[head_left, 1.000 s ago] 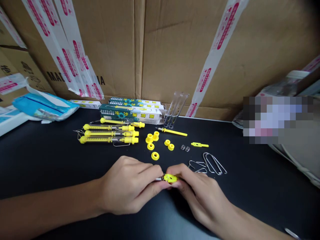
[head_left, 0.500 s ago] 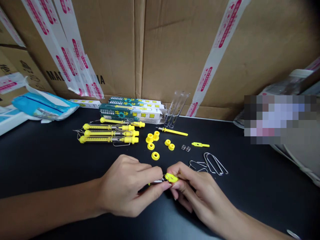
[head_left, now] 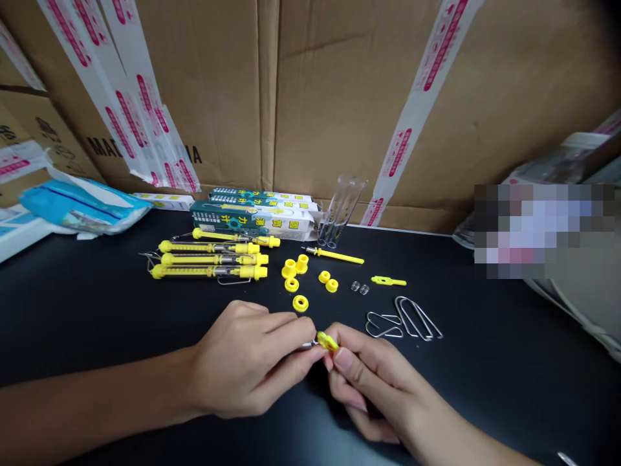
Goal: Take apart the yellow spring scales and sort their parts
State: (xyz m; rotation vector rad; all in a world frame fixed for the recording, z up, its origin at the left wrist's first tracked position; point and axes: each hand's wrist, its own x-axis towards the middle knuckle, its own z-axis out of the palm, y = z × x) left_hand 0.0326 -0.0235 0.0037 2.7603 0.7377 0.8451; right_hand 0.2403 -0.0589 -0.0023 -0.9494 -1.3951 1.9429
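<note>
**Two hands close on small yellow part at black desk**

My left hand [head_left: 247,359] and my right hand [head_left: 373,382] meet near the front of the matte black desk [head_left: 97,336], both grips clamped. The left grip pinches a thin silver metal shaft [head_left: 307,345] between thumb and fingers. The right grip closes on a small bright-yellow plastic piece [head_left: 328,341], which sits at the shaft's end between my two hands, partly hidden by my fingers.

Around my hands, at 10 o'clock, four yellow plastic and steel spring scales [head_left: 208,259] lie side by side. At 12 o'clock are loose round yellow plastic rings [head_left: 300,303], and at 1 o'clock a pair of tiny steel coil springs [head_left: 359,287]. At 2 o'clock lie bent silver wire hooks [head_left: 414,318]. Farther off at 12 o'clock, green-and-white printed cartons [head_left: 252,220] and clear plastic tubes [head_left: 341,210] stand against brown cardboard boxes [head_left: 204,97] banded with white-and-red tape.
</note>
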